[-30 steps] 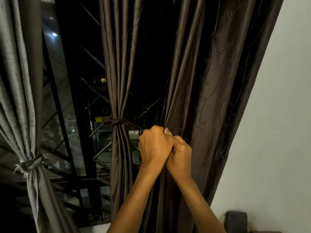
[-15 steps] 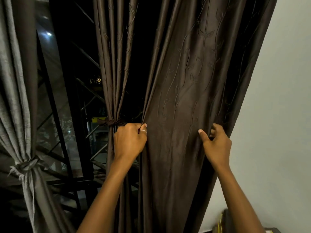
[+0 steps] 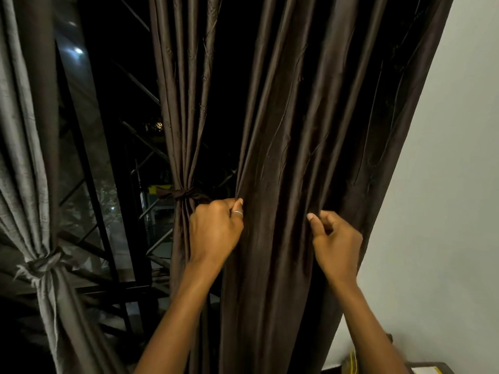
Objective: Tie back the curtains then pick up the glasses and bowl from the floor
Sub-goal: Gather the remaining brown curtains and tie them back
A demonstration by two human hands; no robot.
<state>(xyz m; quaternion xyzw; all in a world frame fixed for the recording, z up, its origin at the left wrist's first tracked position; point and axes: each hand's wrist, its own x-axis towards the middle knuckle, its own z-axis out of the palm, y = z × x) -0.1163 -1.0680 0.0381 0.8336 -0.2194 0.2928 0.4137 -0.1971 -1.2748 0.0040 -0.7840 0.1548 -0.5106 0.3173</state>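
A wide dark brown curtain (image 3: 310, 130) hangs loose in front of me, next to the wall. My left hand (image 3: 214, 230), with a ring on it, grips the curtain's left edge in a fist. My right hand (image 3: 336, 241) pinches a fold further right on the same curtain. A narrower brown curtain (image 3: 183, 103) left of it is tied at mid-height with a brown tie (image 3: 181, 194). At the far left a grey curtain (image 3: 24, 130) is knotted with its own tie (image 3: 40, 264). No glasses or bowl are in view.
A dark window with a black metal grille (image 3: 108, 184) shows behind the curtains. A pale wall (image 3: 445, 211) fills the right side. At the bottom right, the corner of some furniture with a yellow item (image 3: 421, 369) peeks in.
My hands were together on the curtain's left edge, then spread apart. The right hand has since slid back left a little, gathering the fabric into folds.
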